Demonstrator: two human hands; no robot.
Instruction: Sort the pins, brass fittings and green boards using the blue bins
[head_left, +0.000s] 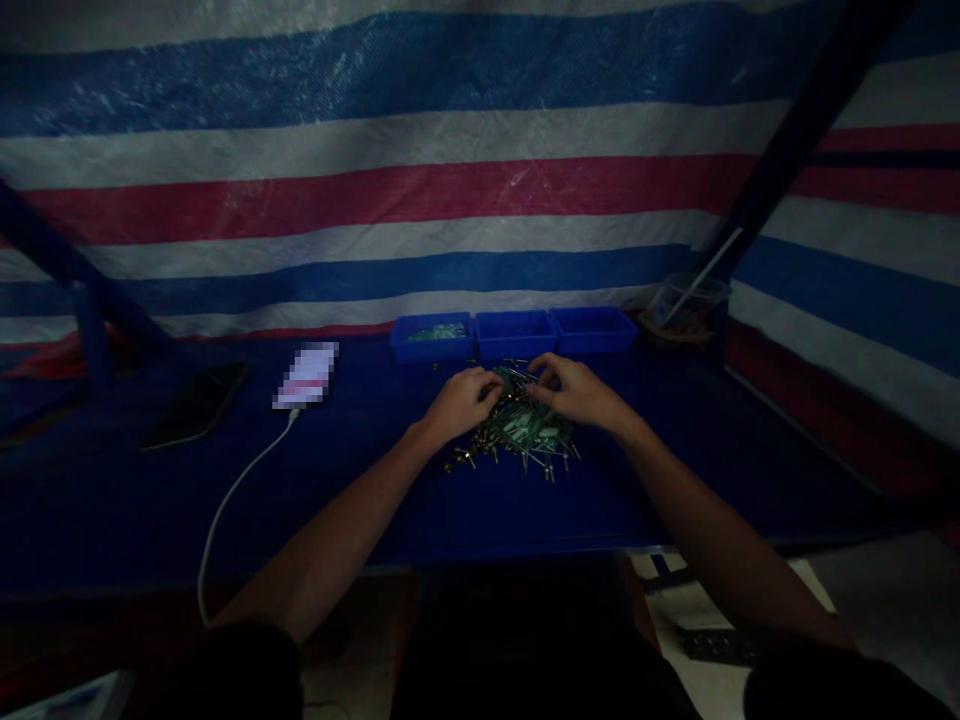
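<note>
A heap of small mixed parts [529, 430] lies on the blue table, with greenish pieces, silver pins and brass-coloured bits. My left hand [463, 402] is at the heap's left side, fingers curled and pinched together. Across from it, my right hand [574, 390] reaches over the right side with its thumb and fingers bent together. Whatever is between the fingers of either hand is too small and dark to name. Loose brass-coloured pieces [459, 460] are scattered at the heap's near left edge.
Behind the heap stand three blue trays in a row; the left tray [433, 354] holds pale greenish pieces. A clear cup [694, 295] with a white stick is at back right. Leftward lie a phone [306, 376] on a white cable [232, 490] and a dark phone [196, 405].
</note>
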